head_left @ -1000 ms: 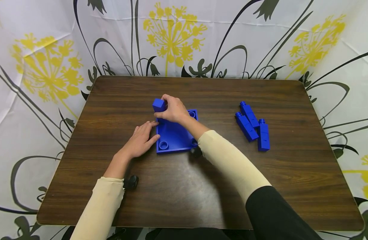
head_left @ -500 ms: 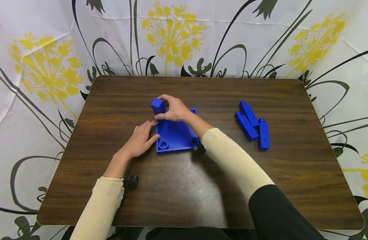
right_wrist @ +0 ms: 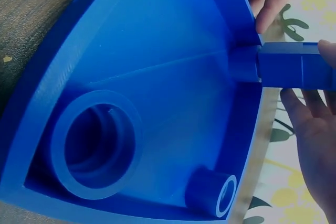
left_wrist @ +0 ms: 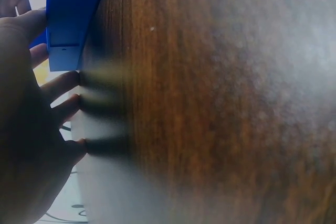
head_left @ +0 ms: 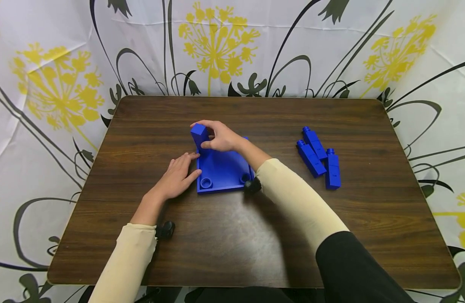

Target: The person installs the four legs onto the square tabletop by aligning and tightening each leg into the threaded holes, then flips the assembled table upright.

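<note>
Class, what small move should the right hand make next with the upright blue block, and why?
Probably a slight turn of the blue block, to tighten it: the right hand holds it upright at a corner socket of the tray, and the left hand touches the tray's edge, perhaps steadying it.

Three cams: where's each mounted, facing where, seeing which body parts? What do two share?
Head: on the person's head, facing forward and down at the brown table and blue tray; left hand, right hand and cream sleeves show.
Left wrist: on that wrist, facing along the left hand over the table; hand at left edge, part of the tray at top left.
Right wrist: on that wrist, facing into the tray; right hand at right edge, left hand's fingers at top.
Head and right wrist share: right hand holding the blue post.
</note>
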Demonstrator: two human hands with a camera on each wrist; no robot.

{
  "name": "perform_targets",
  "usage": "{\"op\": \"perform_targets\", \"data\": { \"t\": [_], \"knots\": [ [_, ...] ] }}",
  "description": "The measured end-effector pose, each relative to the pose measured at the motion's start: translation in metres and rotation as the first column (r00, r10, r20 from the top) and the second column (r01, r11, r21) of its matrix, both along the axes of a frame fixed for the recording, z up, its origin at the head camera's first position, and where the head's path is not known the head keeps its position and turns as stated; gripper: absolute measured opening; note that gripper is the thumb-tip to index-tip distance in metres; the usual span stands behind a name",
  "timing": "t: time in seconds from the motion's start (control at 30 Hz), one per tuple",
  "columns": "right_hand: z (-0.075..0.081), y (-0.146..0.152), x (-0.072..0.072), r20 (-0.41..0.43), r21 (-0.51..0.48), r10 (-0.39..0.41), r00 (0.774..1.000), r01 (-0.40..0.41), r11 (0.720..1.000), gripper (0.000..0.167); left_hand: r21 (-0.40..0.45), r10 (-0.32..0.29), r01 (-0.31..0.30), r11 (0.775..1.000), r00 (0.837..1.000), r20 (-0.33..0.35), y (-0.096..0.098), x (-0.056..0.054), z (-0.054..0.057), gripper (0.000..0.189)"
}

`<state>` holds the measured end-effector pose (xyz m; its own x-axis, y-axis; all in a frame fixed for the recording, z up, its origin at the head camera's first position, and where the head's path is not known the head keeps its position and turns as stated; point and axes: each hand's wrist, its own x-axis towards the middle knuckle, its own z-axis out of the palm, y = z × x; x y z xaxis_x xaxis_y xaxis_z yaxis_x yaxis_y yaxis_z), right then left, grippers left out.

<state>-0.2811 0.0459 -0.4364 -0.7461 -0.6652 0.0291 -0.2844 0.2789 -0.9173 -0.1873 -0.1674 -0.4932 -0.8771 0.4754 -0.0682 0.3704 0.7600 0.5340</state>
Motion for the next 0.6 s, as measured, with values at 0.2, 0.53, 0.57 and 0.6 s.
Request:
{"op": "perform_targets", "data": {
  "t": [0.2, 0.53, 0.57, 0.6],
  "knots": [
    [0.0025, 0.0008, 0.0003, -0.037, 0.093, -0.031, 0.999, 0.034, 0.995, 0.055, -0.004, -0.001, 0.001, 1.0, 1.0, -0.002, 0.0001, 0.0, -0.0002, 0.06],
    [0.0034, -0.0023, 0.0017, -0.126, 0.154, -0.09, 0.988, 0.109, 0.982, 0.05, -0.013, 0.002, -0.002, 1.0, 1.0, 0.005, 0.0005, -0.0007, -0.0008, 0.06],
    [0.0032, -0.0025, 0.0017, -0.133, 0.16, -0.094, 0.987, 0.115, 0.98, 0.049, -0.012, 0.002, -0.002, 1.0, 1.0, 0.005, 0.0005, -0.0008, -0.0008, 0.06],
    [0.0031, -0.0028, 0.0018, -0.14, 0.163, -0.1, 0.985, 0.122, 0.979, 0.048, -0.012, 0.001, -0.001, 1.0, 1.0, 0.005, 0.0006, -0.0009, -0.0008, 0.06]
  ]
}}
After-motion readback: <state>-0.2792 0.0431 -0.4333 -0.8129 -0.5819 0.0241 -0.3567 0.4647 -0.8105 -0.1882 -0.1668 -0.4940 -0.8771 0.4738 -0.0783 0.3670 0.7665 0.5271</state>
